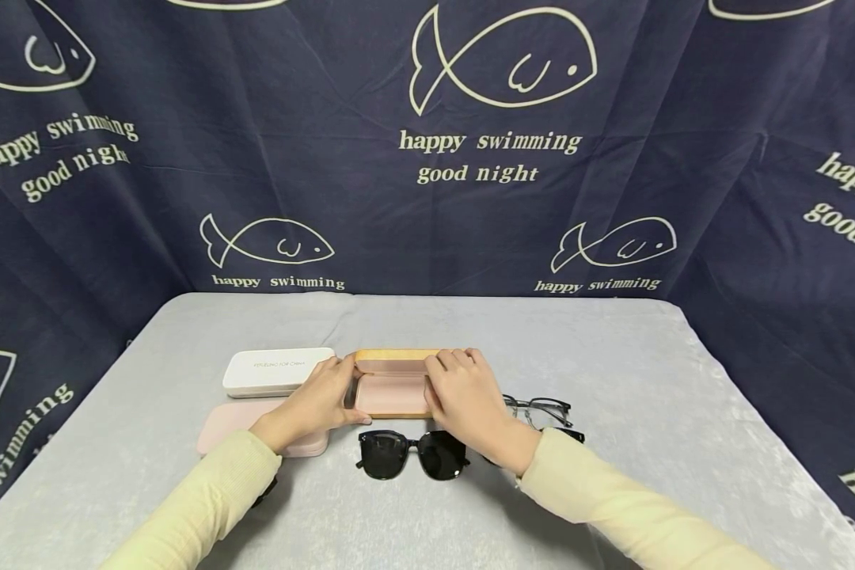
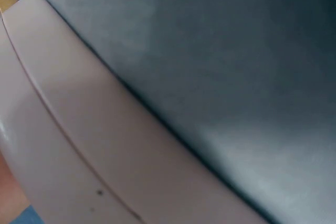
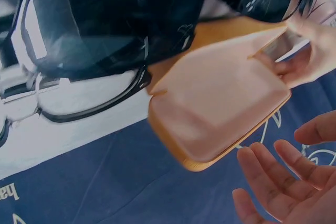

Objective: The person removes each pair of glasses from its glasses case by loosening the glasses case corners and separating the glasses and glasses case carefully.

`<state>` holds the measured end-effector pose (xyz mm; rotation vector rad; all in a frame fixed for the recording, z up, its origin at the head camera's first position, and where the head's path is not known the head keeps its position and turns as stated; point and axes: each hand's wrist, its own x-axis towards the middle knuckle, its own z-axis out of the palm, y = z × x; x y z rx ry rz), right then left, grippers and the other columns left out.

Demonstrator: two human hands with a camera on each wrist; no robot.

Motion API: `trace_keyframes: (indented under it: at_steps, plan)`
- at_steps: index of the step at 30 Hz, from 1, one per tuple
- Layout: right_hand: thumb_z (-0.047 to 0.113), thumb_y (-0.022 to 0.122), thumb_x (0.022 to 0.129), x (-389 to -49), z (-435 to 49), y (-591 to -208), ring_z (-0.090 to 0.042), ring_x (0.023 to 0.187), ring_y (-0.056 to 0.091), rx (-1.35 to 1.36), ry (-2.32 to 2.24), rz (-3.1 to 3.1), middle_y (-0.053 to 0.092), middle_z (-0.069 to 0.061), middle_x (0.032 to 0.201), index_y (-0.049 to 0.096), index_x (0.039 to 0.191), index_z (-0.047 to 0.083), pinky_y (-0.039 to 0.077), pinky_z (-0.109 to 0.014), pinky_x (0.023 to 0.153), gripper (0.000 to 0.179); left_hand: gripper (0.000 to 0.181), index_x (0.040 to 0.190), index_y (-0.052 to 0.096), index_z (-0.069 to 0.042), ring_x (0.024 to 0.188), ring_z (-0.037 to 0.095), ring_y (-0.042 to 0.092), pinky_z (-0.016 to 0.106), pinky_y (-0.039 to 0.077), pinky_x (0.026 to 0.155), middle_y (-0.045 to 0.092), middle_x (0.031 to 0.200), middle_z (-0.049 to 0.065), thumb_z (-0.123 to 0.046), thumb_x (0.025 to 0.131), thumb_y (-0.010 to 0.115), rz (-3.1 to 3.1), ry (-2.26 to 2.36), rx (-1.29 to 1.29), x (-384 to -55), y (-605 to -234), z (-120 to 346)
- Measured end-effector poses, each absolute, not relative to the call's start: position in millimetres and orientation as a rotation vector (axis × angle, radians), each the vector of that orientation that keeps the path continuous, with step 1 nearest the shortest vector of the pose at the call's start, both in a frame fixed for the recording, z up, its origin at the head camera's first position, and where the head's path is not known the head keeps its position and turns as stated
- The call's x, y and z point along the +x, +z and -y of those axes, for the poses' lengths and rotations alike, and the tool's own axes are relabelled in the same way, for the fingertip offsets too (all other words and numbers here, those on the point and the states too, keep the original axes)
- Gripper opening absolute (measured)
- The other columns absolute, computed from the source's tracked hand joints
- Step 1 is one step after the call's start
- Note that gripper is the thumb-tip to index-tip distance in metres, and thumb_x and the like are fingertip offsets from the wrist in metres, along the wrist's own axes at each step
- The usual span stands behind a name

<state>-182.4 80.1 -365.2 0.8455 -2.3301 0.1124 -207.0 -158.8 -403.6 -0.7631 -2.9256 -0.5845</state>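
An open glasses case (image 1: 392, 394), yellow outside with a pink lining, lies between the hands with its lid raised at the back. My left hand (image 1: 321, 396) grips its left end, the thumb low at the front corner and the fingers by the lid. At the right end is my right hand (image 1: 473, 400), overlapping the case in the head view. In the right wrist view the fingers (image 3: 273, 179) of that hand are loosely bent and spread, apart from the case. Black sunglasses (image 1: 383, 455) lie folded just in front of the case.
A white glasses case (image 1: 278, 368) and a pink glasses case (image 1: 228, 423) lie at the left, partly behind the left hand. Thin-framed eyeglasses (image 1: 550, 410) and another dark pair (image 1: 575, 435) sit behind the right wrist. A dark item (image 1: 265, 491) shows beside the left sleeve.
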Motion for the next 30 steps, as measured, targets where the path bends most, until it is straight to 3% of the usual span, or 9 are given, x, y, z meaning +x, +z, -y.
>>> trace_keyframes:
  at_steps: [8, 13, 30]
  plan:
    - [0.013, 0.06, 0.08, -199, -87, -361, -0.022, 0.066, 0.056, 0.791, 0.15, 2.268, 0.057, -0.004, 0.069, 0.054, 0.074, 0.01, 0.044, -0.037, 0.068, 0.009, 0.083, 0.123, 0.042, 0.002, 0.099, 0.025, 0.049, 0.042, 0.037, 0.094, 0.062, 0.106, 0.006, -0.038, 0.062, 0.082, 2.926, -0.572, -0.758, -207, -404, 159]
    - [0.015, 0.06, 0.081, -208, -90, -363, -0.024, 0.066, 0.057, 0.756, 0.136, 2.287, 0.058, -0.005, 0.07, 0.054, 0.075, 0.009, 0.044, -0.037, 0.065, 0.01, 0.086, 0.126, 0.04, 0.003, 0.1, 0.025, 0.049, 0.042, 0.036, 0.095, 0.062, 0.107, 0.006, -0.039, 0.063, 0.081, 2.929, -0.57, -0.759, -207, -404, 160]
    - [0.034, 0.057, 0.088, -227, -104, -371, -0.024, 0.069, 0.058, 0.705, 0.157, 2.548, 0.06, -0.005, 0.076, 0.059, 0.087, 0.007, 0.044, -0.037, 0.061, 0.027, 0.09, 0.129, 0.037, 0.004, 0.104, 0.027, 0.049, 0.044, 0.035, 0.098, 0.062, 0.11, 0.007, -0.039, 0.063, 0.081, 2.936, -0.584, -0.761, -208, -404, 159]
